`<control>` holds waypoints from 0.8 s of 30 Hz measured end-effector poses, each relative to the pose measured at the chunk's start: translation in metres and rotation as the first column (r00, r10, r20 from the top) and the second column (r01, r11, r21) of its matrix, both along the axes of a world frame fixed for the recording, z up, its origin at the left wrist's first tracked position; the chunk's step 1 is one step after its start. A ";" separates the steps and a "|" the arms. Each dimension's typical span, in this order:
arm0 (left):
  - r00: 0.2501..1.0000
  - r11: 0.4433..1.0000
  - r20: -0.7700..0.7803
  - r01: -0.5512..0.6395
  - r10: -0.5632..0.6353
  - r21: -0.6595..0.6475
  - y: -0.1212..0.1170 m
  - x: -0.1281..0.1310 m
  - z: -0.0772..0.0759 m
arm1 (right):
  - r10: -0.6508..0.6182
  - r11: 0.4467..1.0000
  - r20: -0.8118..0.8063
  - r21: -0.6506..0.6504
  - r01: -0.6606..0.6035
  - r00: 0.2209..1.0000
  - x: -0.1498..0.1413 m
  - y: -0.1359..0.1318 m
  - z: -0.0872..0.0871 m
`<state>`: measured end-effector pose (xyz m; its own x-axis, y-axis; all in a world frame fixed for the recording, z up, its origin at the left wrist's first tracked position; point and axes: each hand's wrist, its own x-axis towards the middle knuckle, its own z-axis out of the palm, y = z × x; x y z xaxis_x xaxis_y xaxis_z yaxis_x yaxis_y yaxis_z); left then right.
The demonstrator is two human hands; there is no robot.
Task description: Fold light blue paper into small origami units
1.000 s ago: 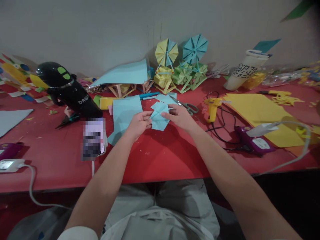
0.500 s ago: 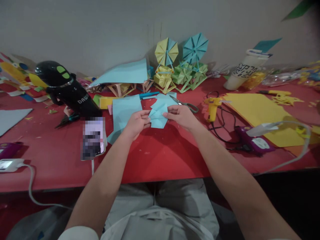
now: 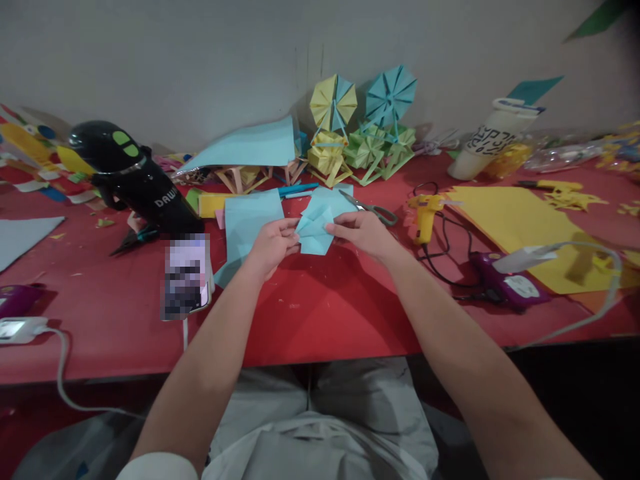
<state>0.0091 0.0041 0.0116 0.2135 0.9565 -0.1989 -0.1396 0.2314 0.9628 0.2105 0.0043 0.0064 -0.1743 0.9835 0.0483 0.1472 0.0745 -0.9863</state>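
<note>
Red table (image 3: pixel 330 313) stretches under a light-blue sheet (image 3: pixel 250 220), which the left hand (image 3: pixel 274 245) could nudge by drifting left. Between that and the right hand (image 3: pixel 364 235), thumbs and fingers pinch the opposite sides of the folded blue paper (image 3: pixel 314 233) at centre; uneven pulling could tear its creases.

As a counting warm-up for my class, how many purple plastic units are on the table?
2. The left unit is at the picture's left edge, partly cut off; the right unit lies by the yellow paper. More may be hidden behind the clutter.
</note>
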 end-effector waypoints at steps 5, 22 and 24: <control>1.000 1.000 0.003 0.005 -0.005 0.017 0.002 -0.001 -0.003 | 0.051 0.998 0.055 -0.038 -0.049 0.997 0.003 0.000 0.001; 0.999 0.999 -0.007 -0.038 0.038 0.000 0.000 0.000 0.004 | 0.021 1.000 0.025 -0.002 -0.021 0.999 0.003 0.000 0.001; 0.998 0.998 -0.007 -0.056 0.056 -0.001 0.001 0.000 0.004 | 0.035 0.999 0.008 -0.020 -0.035 0.999 0.003 0.000 0.001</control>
